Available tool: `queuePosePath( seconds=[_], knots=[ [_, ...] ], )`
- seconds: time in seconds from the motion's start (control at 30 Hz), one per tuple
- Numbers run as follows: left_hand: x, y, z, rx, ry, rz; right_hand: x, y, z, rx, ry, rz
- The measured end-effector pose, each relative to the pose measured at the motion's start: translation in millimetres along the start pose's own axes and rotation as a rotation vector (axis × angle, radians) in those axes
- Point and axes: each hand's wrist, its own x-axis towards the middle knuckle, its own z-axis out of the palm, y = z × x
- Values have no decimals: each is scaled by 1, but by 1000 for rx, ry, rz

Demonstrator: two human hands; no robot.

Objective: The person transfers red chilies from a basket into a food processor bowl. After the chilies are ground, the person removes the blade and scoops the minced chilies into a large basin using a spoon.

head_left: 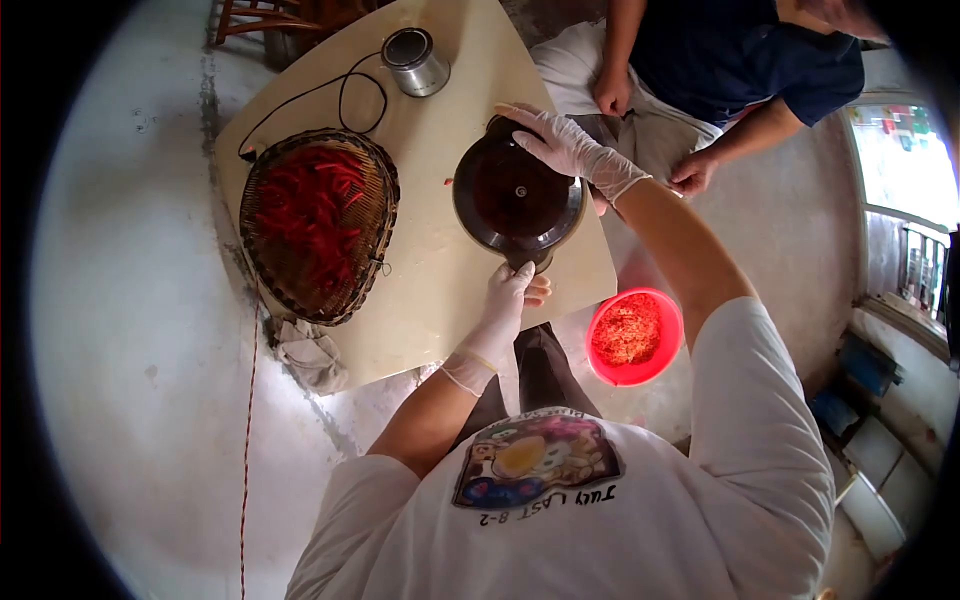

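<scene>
A dark, round, see-through lidded bowl [520, 205] with a small knob in its middle stands near the table's right edge. At its near side my left hand [508, 300], in a white glove, is closed round the short handle, thumb on top. My right hand [560, 145], also gloved, grips the bowl's far right rim, with its thumb over the lid and its fingers along the far edge. The dark lid hides what is inside. A wicker basket [388, 190] holding red chili peppers [315, 205] sits to the left.
A silver appliance with a black top [416, 65] and a cord stands on the cream table [430, 300]. On the floor at right is a red basin [672, 350] of chopped red food. A person in a dark shirt [740, 70] sits beyond the table. A cloth [310, 355] hangs at its corner.
</scene>
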Motion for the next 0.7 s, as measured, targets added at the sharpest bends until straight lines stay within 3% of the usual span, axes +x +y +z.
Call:
queuePosePath(
  seconds=[0.33, 0.7],
  knots=[
    [-2, -2, 10, -67, 121, -17, -2, -1, 1, -87, 10, 4],
    [2, -7, 8, -53, 85, 60, 5, -5, 1, -259, -2, -19]
  ],
)
